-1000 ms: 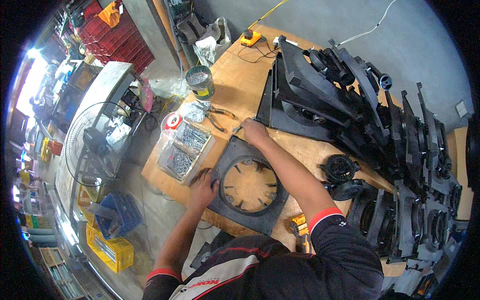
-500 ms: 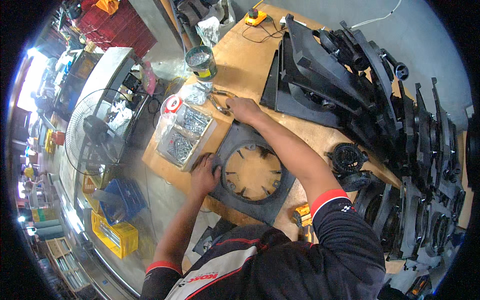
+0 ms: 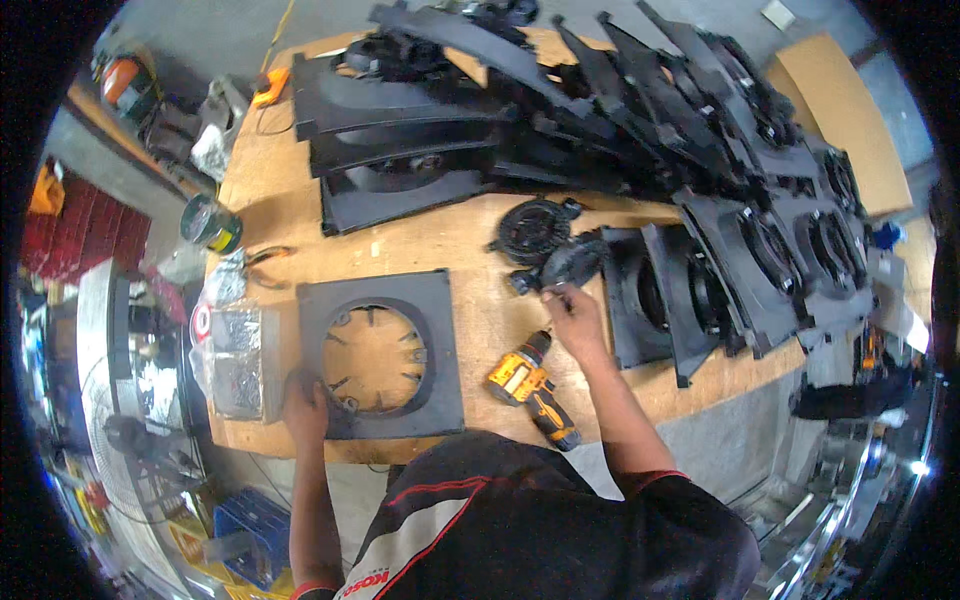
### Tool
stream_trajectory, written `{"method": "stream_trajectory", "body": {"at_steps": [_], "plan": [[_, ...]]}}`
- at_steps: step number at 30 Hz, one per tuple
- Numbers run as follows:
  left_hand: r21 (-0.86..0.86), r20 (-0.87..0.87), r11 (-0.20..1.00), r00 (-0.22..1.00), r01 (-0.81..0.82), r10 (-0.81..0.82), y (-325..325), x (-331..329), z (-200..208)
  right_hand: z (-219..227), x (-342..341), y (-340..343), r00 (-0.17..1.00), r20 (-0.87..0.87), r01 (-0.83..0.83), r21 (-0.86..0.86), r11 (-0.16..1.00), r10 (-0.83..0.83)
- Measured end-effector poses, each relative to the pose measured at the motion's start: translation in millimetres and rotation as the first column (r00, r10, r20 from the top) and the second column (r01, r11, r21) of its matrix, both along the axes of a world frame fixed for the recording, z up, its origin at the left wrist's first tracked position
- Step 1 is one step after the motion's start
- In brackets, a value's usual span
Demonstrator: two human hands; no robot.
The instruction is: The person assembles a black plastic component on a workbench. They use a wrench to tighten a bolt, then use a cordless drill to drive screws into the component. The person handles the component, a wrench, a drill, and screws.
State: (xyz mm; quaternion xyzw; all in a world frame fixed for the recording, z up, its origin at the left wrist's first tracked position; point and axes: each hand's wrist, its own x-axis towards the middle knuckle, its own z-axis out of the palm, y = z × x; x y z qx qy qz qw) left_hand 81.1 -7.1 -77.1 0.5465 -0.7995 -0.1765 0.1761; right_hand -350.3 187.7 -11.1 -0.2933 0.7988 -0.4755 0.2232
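A square black plastic fan shroud (image 3: 440,400) with a large round opening lies flat on the wooden table in front of me. My left hand (image 3: 307,402) grips its left edge near the lower corner. My right hand (image 3: 577,318) reaches to the right of the shroud, its fingers closed at the near edge of a round black vented part (image 3: 574,262). A second round black part (image 3: 535,230) sits against that one on its left. Just left of my right forearm, a yellow and black cordless drill (image 3: 522,378) lies on the table, its bit toward my right hand.
A clear-topped box of screws (image 3: 245,365) stands left of the shroud. Beyond it lie orange-handled pliers (image 3: 268,262) and a dark bucket (image 3: 210,224). Stacked black shrouds (image 3: 400,190) fill the far side. More shrouds with fans fitted (image 3: 700,290) lean at the right.
My right hand has left the pliers and moved right to the round black parts. The view has turned rightward, and the shroud now lies squarer to me. My left hand remains at its edge.
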Motion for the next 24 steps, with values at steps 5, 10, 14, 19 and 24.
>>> {"method": "stream_trajectory", "body": {"at_steps": [5,10,14,19,24], "plan": [[0.013,0.025,1.0,0.999,-0.02,0.02,-8,3,-9,13,-35,38,0.961,-0.143,0.252,0.114,0.961,-0.235],[0.071,0.009,0.997,0.999,-0.042,0.041,-7,1,-4,4,-71,9,0.804,-0.532,0.333,0.034,0.942,-0.265],[0.024,-0.017,0.999,0.999,-0.046,0.046,-9,2,-18,6,-125,4,0.951,-0.309,0.022,0.116,0.993,0.015],[-0.061,-0.056,0.998,0.998,-0.013,0.01,-9,9,-31,12,-143,10,0.872,-0.398,-0.163,0.316,0.935,0.287],[-0.039,-0.047,0.998,0.997,-0.056,0.054,-4,7,-27,30,-113,15,0.805,-0.442,-0.243,0.362,0.9,0.395]]}}
